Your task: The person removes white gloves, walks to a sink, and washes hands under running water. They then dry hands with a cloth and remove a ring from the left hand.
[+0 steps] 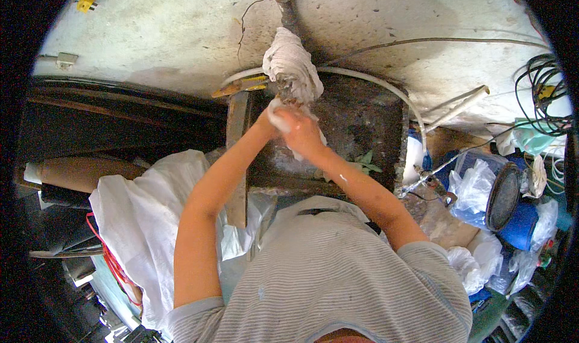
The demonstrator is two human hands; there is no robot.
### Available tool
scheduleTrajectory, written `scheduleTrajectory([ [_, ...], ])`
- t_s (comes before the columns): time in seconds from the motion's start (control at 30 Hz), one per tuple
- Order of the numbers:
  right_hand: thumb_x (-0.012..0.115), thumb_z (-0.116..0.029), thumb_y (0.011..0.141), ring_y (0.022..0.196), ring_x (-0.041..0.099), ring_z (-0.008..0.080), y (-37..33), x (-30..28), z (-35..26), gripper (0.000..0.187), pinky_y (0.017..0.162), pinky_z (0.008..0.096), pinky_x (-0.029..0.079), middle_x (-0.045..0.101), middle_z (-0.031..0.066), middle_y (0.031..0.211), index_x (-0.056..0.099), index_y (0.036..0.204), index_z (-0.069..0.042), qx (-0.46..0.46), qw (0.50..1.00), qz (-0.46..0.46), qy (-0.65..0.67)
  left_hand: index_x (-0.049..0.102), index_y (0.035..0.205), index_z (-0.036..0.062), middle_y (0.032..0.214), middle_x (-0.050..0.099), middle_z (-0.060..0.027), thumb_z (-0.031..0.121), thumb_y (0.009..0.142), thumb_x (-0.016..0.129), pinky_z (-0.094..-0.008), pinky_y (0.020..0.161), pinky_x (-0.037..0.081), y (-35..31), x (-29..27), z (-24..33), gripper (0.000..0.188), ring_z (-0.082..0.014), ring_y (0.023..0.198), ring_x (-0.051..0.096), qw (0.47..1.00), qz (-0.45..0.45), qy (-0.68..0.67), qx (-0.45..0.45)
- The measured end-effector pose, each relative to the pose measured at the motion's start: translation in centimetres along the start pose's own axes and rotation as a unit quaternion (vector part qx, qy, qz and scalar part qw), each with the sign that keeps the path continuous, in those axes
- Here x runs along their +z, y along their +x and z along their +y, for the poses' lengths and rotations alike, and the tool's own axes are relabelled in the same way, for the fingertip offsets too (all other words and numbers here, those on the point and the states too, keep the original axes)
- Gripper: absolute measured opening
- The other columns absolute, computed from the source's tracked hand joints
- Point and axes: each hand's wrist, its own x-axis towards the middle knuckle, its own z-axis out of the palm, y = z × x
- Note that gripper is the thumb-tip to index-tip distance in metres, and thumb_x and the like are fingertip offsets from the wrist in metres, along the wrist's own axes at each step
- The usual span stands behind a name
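Note:
My two hands meet over a dark, stained sink [374, 117], just below a tap wrapped in bunched off-white cloth [292, 65]. My right hand [303, 133] lies across my left hand [270, 123], and the fingers of both are closed together. Between them shows a patch of something white [278, 115]; whether it is lather or wet cloth I cannot make out. A white fleck sits on my right forearm. Green leaves [365, 161] lie in the sink beside that forearm. Most of my left fingers are hidden.
A pale hose [398, 92] curves along the sink's back rim. At the left hangs a large white sheet [154, 213], next to a wooden post [237, 162]. Blue tubs [520, 227] and clear plastic bags [473, 189] crowd the right. Coiled black cable [543, 92] hangs on the wall.

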Motion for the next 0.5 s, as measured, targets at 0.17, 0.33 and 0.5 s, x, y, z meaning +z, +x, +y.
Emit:
scheduleTrajectory([
  [0.17,0.059,-0.006,0.070,0.084,0.062,0.0340,1.3,-1.9,7.3,0.038,0.072,0.0446,0.050,0.062,0.0175,0.097,0.057,0.108,-0.009,0.112,0.985,0.016,-0.134,0.046,0.125,0.0195,0.133,0.044,0.0014,0.020,0.082,0.050,-0.0559,0.108,0.016,-0.3,-2.1,0.4,0.043,-0.0235,0.122,0.041,0.989,0.080,0.121,0.006],
  [0.33,0.061,-0.011,0.073,0.073,0.062,0.0385,1.8,-1.5,5.8,0.033,0.067,0.0473,0.049,0.062,0.0225,0.082,0.058,0.105,-0.002,0.133,0.987,0.029,-0.083,0.038,0.135,0.0229,0.144,0.030,0.0021,0.021,0.083,0.050,-0.0633,0.104,0.014,-0.8,-0.1,1.0,0.053,-0.0281,0.133,0.027,0.995,-0.022,0.094,-0.025],
  [0.5,0.062,-0.013,0.072,0.089,0.060,0.0368,0.5,0.6,1.3,0.036,0.074,0.0452,0.048,0.061,0.0209,0.096,0.057,0.106,-0.003,0.038,0.997,0.042,-0.048,0.041,0.132,0.0259,0.142,0.034,0.0031,0.039,0.079,0.054,-0.0641,0.103,0.013,0.3,0.5,1.1,0.056,-0.0315,0.132,0.027,0.988,-0.070,0.084,-0.106],
])
